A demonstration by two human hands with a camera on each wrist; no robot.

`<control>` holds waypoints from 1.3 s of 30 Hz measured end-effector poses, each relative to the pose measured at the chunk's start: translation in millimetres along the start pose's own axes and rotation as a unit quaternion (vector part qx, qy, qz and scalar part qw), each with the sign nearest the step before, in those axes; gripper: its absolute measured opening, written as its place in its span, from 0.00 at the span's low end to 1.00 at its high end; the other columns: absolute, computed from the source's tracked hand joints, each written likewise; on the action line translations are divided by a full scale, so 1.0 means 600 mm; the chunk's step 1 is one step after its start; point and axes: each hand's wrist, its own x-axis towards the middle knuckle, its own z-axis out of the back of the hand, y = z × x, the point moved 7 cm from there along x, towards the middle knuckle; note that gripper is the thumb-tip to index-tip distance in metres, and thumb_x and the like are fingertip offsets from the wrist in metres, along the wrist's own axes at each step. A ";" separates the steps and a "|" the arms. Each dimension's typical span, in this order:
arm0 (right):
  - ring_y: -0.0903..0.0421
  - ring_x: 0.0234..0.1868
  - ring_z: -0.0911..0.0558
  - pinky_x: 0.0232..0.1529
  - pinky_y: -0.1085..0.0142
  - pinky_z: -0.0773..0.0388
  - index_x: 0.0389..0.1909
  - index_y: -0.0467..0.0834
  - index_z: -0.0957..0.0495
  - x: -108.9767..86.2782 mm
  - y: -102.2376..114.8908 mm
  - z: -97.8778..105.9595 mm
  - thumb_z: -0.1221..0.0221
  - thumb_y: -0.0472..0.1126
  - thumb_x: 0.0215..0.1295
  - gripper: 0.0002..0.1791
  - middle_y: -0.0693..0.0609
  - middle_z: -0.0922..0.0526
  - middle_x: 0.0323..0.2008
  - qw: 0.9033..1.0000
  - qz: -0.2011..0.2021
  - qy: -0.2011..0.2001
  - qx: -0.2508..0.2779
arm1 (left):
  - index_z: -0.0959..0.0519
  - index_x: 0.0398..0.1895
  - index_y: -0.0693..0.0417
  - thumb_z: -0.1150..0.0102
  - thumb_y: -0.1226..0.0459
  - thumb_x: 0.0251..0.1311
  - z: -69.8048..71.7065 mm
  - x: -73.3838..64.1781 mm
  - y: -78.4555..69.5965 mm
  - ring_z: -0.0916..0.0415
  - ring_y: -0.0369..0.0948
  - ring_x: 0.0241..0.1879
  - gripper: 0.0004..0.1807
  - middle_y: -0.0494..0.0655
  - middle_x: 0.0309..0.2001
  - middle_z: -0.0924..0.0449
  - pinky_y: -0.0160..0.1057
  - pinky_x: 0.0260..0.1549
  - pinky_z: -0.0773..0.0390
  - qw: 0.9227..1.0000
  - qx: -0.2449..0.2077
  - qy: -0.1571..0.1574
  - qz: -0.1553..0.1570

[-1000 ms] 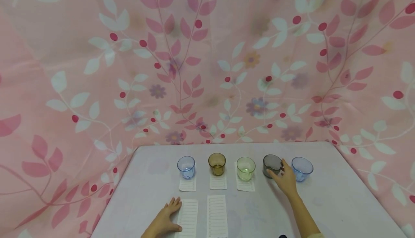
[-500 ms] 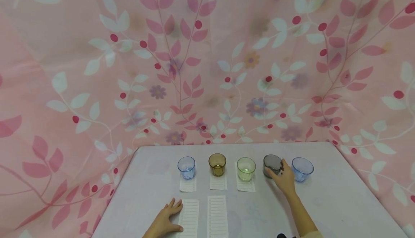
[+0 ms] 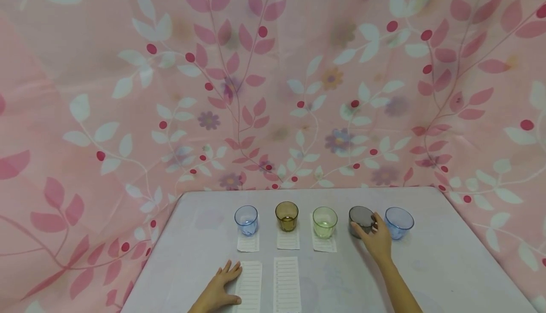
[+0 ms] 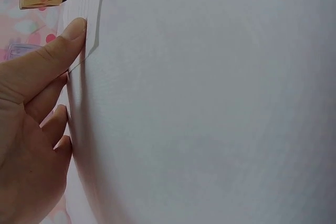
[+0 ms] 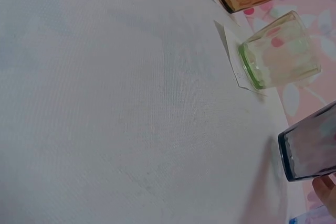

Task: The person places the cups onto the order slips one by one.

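My right hand (image 3: 377, 242) grips a smoky grey glass cup (image 3: 360, 216), thumb at its near left and fingers at its right side. In the right wrist view the grey cup (image 5: 310, 145) appears at the right edge, a fingertip against it. My left hand (image 3: 217, 289) lies with fingers spread at the left side of a printed paper slip (image 3: 249, 287). Its thumb touches the slip (image 4: 90, 3) near a corner in the left wrist view. Left of the grey cup stands a light green cup (image 3: 325, 223); a blue cup (image 3: 399, 223) is right of it.
Farther left stand an amber cup (image 3: 286, 217) and another blue cup (image 3: 246, 220). Paper slips lie under these two and the green cup. A second long slip (image 3: 287, 284) lies beside the left hand's slip. A pink floral curtain (image 3: 273, 90) hangs behind the table (image 3: 200, 237).
The grey cup has shifted slightly right and nearer in the right hand. A small black object at the bottom edge has gone out of view. The left hand stays in place.
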 end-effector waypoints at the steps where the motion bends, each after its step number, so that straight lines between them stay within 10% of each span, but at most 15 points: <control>1: 0.30 0.55 0.29 0.54 0.44 0.28 0.65 0.24 0.43 -0.002 0.002 0.002 0.33 0.40 0.53 0.43 0.26 0.33 0.58 1.000 0.002 -0.001 -0.001 | 0.31 0.57 0.76 0.25 0.59 0.33 0.000 0.000 0.000 0.51 0.72 0.63 0.45 0.71 0.61 0.36 0.71 0.56 0.56 1.000 0.004 0.001 0.002; 6: 0.32 0.54 0.27 0.52 0.52 0.26 0.63 0.25 0.40 -0.014 0.016 0.014 0.31 0.39 0.51 0.43 0.27 0.30 0.56 1.000 0.017 -0.011 0.000 | 0.31 0.57 0.75 0.26 0.59 0.33 -0.001 0.003 0.003 0.52 0.72 0.63 0.45 0.71 0.61 0.36 0.70 0.56 0.56 1.000 0.004 0.006 0.010; 13: 0.34 0.55 0.27 0.43 0.94 0.39 0.64 0.26 0.40 -0.035 0.036 0.026 0.30 0.39 0.49 0.44 0.29 0.31 0.58 1.000 0.019 -0.006 0.021 | 0.32 0.57 0.76 0.25 0.61 0.32 -0.002 0.004 0.004 0.53 0.72 0.63 0.46 0.71 0.61 0.37 0.70 0.57 0.57 1.000 -0.003 0.007 0.013; 23: 0.36 0.52 0.25 0.43 0.92 0.36 0.63 0.27 0.38 -0.066 0.053 0.039 0.29 0.37 0.48 0.43 0.31 0.28 0.56 0.999 0.028 -0.005 0.031 | 0.33 0.58 0.76 0.25 0.60 0.33 -0.005 0.003 0.005 0.53 0.72 0.63 0.46 0.71 0.62 0.38 0.70 0.57 0.56 1.000 0.002 0.011 0.016; 32: 0.77 0.45 0.31 0.45 0.89 0.32 0.62 0.28 0.36 -0.085 0.075 0.032 0.28 0.36 0.47 0.42 0.34 0.27 0.56 0.999 0.029 0.007 0.045 | 0.33 0.57 0.78 0.26 0.60 0.33 -0.005 0.003 0.004 0.54 0.74 0.63 0.47 0.73 0.62 0.39 0.72 0.56 0.57 1.000 -0.007 0.011 0.014; 39: 0.76 0.47 0.30 0.46 0.86 0.30 0.62 0.28 0.36 -0.097 0.091 0.019 0.28 0.34 0.45 0.42 0.33 0.27 0.56 0.997 0.046 0.019 0.062 | 0.34 0.57 0.80 0.26 0.60 0.34 -0.005 0.004 0.002 0.55 0.75 0.62 0.47 0.75 0.61 0.39 0.73 0.55 0.58 1.000 -0.009 0.008 0.004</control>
